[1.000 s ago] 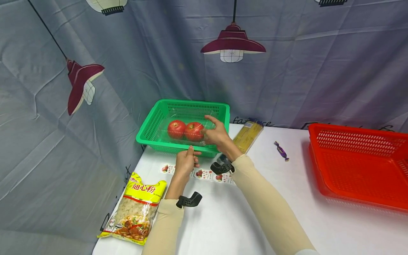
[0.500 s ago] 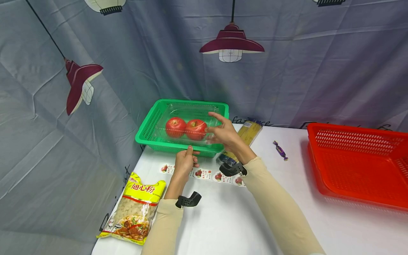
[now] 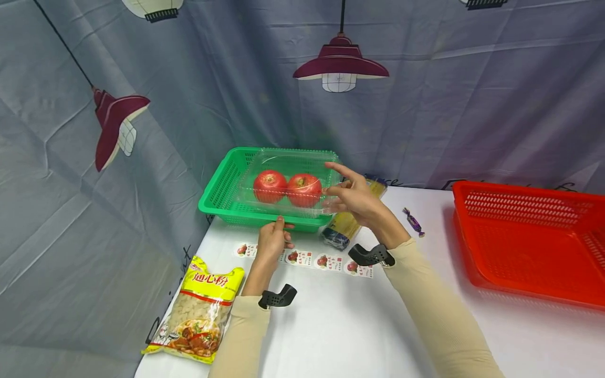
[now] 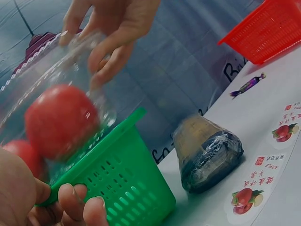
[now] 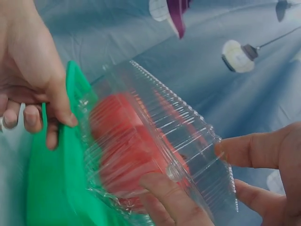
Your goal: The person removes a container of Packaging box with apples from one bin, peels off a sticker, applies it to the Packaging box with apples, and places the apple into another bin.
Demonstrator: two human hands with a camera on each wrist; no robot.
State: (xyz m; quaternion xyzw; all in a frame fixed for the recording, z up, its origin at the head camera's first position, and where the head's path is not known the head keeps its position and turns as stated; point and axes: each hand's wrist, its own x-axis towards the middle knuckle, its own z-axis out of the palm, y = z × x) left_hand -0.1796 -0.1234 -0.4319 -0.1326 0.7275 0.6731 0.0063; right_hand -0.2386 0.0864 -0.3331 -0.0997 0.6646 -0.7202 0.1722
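Observation:
In the head view, my right hand (image 3: 356, 199) grips the right end of a clear plastic clamshell box (image 3: 293, 159), its fingers spread along the side. Two red apples (image 3: 304, 190) show through the plastic. The box is raised and tilted over the green basket (image 3: 214, 202). My left hand (image 3: 271, 242) pinches the basket's front rim between thumb and fingers, which the left wrist view shows up close on the green rim (image 4: 136, 117). From the right wrist view, right-hand fingers (image 5: 254, 149) lie on both sides of the clear box (image 5: 183, 122).
A strip of apple stickers (image 3: 299, 258) lies before the basket, with a yellow pasta packet (image 3: 342, 228) at its right. Farther right are a purple-wrapped candy (image 3: 414, 222) and a red basket (image 3: 529, 247). A yellow macaroni bag (image 3: 196, 315) lies front left.
My right hand has moved right and toward me, lifting the box of apples up from the green basket. More of the sticker strip shows now. My left hand stays on the rim.

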